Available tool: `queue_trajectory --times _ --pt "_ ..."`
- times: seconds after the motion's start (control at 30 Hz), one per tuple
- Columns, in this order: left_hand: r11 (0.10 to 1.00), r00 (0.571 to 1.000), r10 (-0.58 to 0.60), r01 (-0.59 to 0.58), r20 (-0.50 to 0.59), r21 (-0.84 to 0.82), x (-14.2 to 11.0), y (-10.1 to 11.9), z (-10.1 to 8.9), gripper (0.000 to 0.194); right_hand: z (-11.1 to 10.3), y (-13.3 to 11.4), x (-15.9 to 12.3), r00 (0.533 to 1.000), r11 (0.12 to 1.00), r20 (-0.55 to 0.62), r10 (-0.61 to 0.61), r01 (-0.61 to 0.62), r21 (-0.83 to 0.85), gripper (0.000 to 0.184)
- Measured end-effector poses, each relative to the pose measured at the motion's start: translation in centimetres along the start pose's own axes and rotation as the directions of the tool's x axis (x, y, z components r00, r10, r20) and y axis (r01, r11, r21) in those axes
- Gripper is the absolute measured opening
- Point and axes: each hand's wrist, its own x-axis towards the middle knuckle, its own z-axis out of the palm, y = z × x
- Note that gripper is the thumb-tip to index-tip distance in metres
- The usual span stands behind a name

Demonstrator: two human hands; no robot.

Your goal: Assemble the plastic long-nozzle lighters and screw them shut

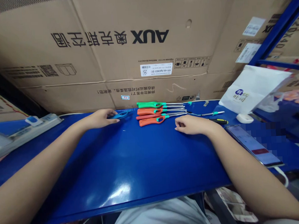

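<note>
My left hand (101,118) is closed on the near end of a blue lighter handle (123,114), held low over the blue table; no metal tube shows on it. To its right lie several long-necked gas lighters side by side: a green one (146,105) at the back, and orange-red ones, the front one (147,121) nearest me. Their metal tubes point right. My right hand (188,125) rests on the table just below the tubes, fingers curled in, with nothing visible in them. A loose metal tube with teal ends (212,113) lies beyond its wrist.
A yellow-and-black screwdriver handle (219,121) shows behind my right wrist. Farther right are a phone (255,146) on a cable, a white earbud case (244,118) and a white paper bag (254,87). A power strip (26,136) stands left. Cardboard (108,13) walls the back.
</note>
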Motion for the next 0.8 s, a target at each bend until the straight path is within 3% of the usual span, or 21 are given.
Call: queue_trajectory --times 0.07,0.17,0.2,0.27,0.33,0.47,0.63,0.8 --pt "1.000 0.999 0.018 -0.017 0.048 -0.026 -1.2 2.0 0.1 0.053 0.0 -0.7 -0.2 0.987 0.994 -0.128 -0.100 0.105 0.034 0.013" --pt "0.978 0.983 0.105 -0.074 0.152 -0.193 -3.8 5.9 1.8 0.049 0.0 -2.3 -0.7 0.878 0.931 -0.387 -0.282 0.349 0.112 0.028" --pt "0.962 0.972 0.147 -0.097 0.182 -0.256 -4.8 7.2 2.8 0.045 0.1 -3.0 -0.9 0.846 0.896 -0.413 -0.336 0.423 0.138 0.035" --pt "0.927 0.954 0.236 -0.164 0.185 -0.337 -6.7 9.4 4.9 0.035 0.4 -4.3 -1.4 0.815 0.828 -0.375 -0.442 0.531 0.178 0.041" --pt "0.906 0.939 0.313 -0.250 0.142 -0.342 -8.2 10.7 7.0 0.029 1.0 -5.4 -1.6 0.810 0.790 -0.248 -0.531 0.579 0.199 0.035" --pt "0.886 0.918 0.387 -0.346 0.082 -0.310 -9.4 10.9 9.5 0.026 2.2 -6.2 -1.3 0.830 0.815 -0.020 -0.557 0.551 0.182 0.012" --pt "0.891 0.917 0.391 -0.355 0.080 -0.284 -9.4 10.2 9.8 0.038 1.9 -5.6 -1.0 0.862 0.850 0.009 -0.507 0.498 0.173 0.035" --pt "0.891 0.920 0.390 -0.367 0.040 -0.267 -9.4 10.1 9.5 0.034 1.2 -5.3 -1.5 0.867 0.855 0.007 -0.498 0.490 0.169 0.036"
